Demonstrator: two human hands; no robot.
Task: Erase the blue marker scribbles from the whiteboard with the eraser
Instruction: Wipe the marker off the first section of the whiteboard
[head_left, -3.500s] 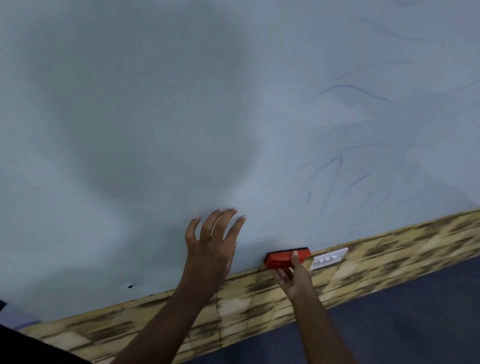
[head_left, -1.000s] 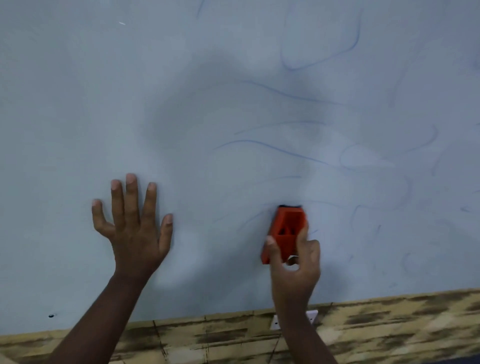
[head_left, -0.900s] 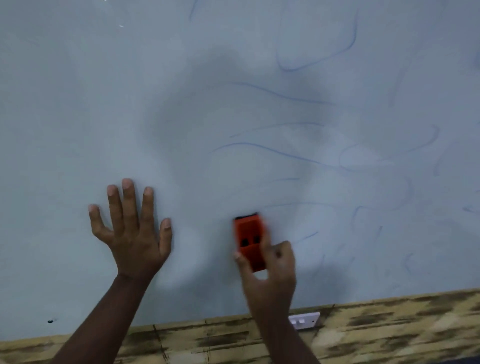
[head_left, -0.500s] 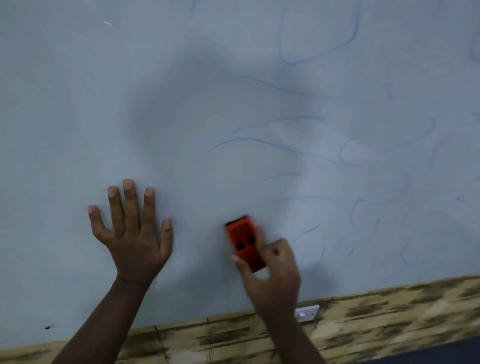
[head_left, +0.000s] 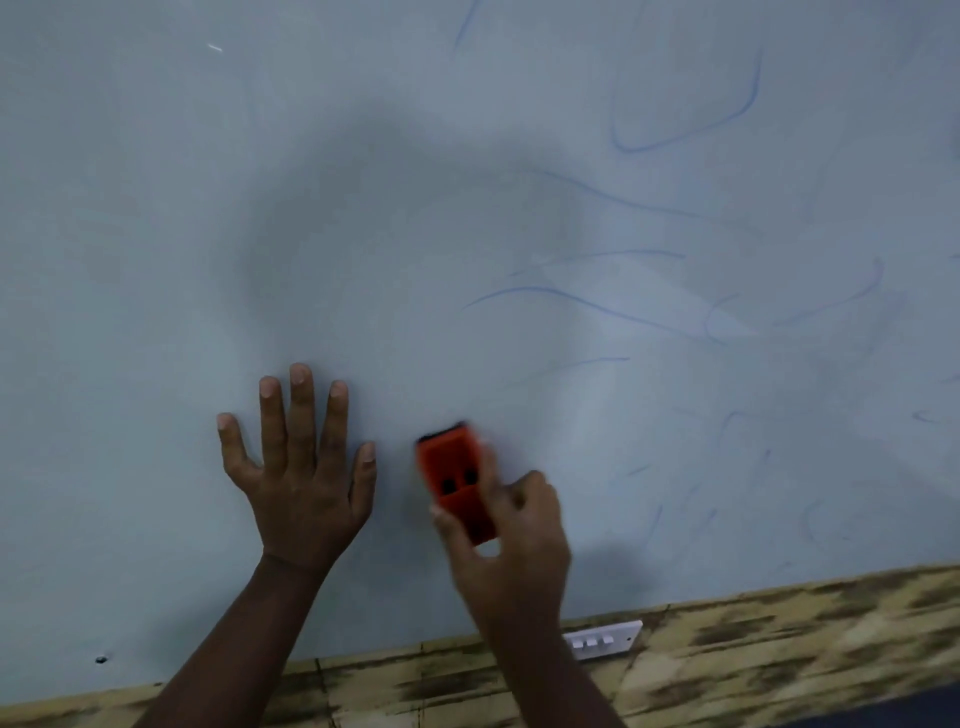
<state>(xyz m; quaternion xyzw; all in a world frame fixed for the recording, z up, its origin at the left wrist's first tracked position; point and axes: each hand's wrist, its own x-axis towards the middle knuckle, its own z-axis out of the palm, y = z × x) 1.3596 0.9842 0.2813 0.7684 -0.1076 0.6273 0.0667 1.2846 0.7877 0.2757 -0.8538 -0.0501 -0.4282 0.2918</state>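
Fingers (head_left: 524, 493) blurred around eraser (head_left: 457, 483)

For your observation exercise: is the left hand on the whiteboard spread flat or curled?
Spread flat: the left hand rests on the pale whiteboard with straight, splayed fingers, holding nothing.

I see my left hand (head_left: 304, 480) lying flat on the whiteboard (head_left: 156, 234), fingers spread, and just beside it to the right my right hand (head_left: 511, 551) holds the eraser (head_left: 454, 480) against the board. The scribbles (head_left: 597, 306) lie above and to the right of the eraser. Below the board runs a patterned strip (head_left: 779, 649) (a switch plate (head_left: 605, 639) sits on it, under my right wrist)
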